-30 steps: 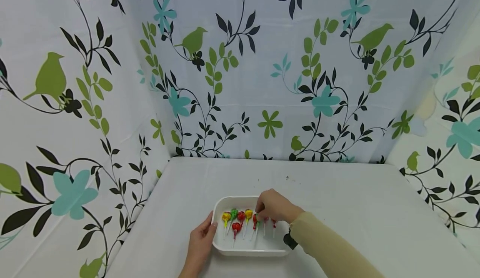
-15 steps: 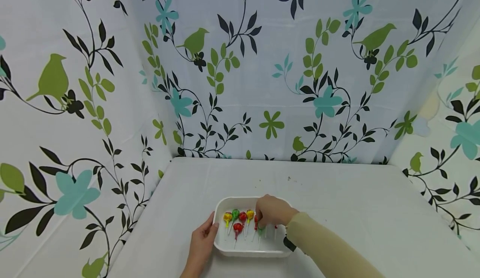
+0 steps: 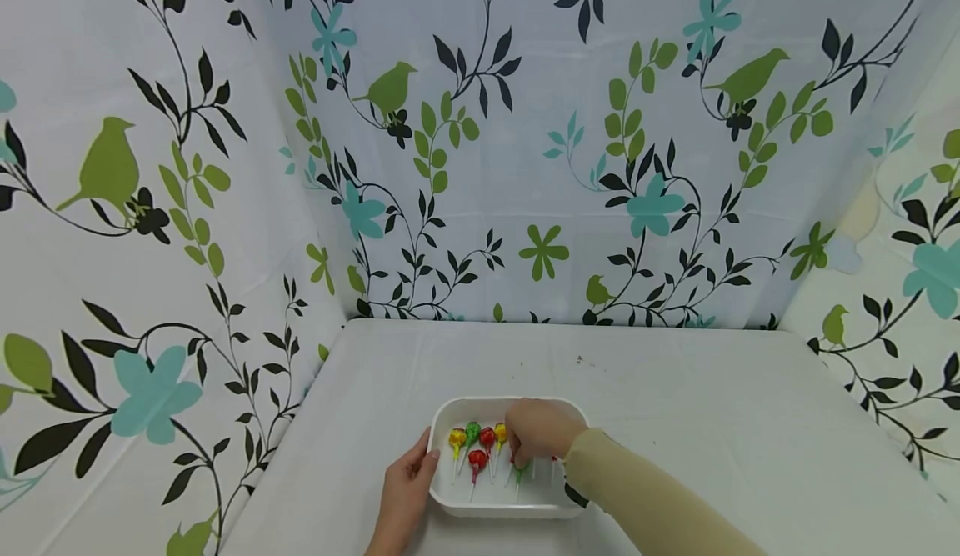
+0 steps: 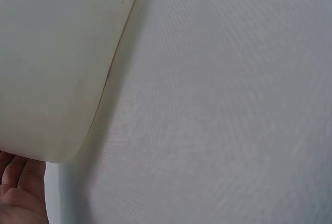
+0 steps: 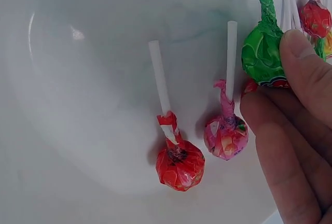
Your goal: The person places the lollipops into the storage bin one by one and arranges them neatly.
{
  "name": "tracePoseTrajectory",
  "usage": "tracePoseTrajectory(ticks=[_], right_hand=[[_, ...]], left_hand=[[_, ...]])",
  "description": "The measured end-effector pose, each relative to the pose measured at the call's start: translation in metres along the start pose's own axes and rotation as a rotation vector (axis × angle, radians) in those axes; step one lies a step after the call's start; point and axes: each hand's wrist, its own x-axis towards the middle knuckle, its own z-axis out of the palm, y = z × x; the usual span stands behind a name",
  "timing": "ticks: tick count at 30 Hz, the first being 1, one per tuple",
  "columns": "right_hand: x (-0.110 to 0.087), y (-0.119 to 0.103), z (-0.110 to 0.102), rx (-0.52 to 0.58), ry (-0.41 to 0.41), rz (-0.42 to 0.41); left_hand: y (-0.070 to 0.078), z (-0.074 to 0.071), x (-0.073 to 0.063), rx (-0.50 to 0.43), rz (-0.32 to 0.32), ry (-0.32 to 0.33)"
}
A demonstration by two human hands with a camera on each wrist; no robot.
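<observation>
A white tray [image 3: 510,510] with several wrapped lollipops stands on the table. At its left side my left hand [image 3: 405,489] grips the rim, thumb over the edge; the left wrist view has the fingers [image 4: 26,182] against the tray's outer wall [image 4: 52,68]. Over the tray's right half, my right hand [image 3: 542,429] pinches a green lollipop [image 5: 259,53] between thumb and fingers, its stick pointing away from the fingers. Beside it in the right wrist view lie a pink lollipop [image 5: 226,136] and a red lollipop [image 5: 180,166]. My right hand hides part of the tray in the head view.
Yellow [image 3: 457,439], green [image 3: 472,433] and red [image 3: 477,460] lollipops lie in the tray's left half. A white cloth [image 3: 675,423] covers the table. Patterned curtains [image 3: 480,164] enclose the back and both sides.
My right hand has moved a little toward the near side of the tray and slightly left, carrying the green lollipop. The left hand has kept its grip on the tray.
</observation>
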Motion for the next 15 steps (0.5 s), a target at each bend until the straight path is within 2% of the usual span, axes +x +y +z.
tracePoseTrajectory(ticks=[5,15], right_hand=[[-0.0036,-0.0007,-0.0009,-0.001,0.0,0.002],[-0.0021,0.0076,0.0048,0.134,0.045,-0.014]], left_hand=[[-0.0026,0.0012,-0.0004,0.0,0.008,-0.001],[-0.0027,0.0019,0.0001,-0.005,0.021,0.015]])
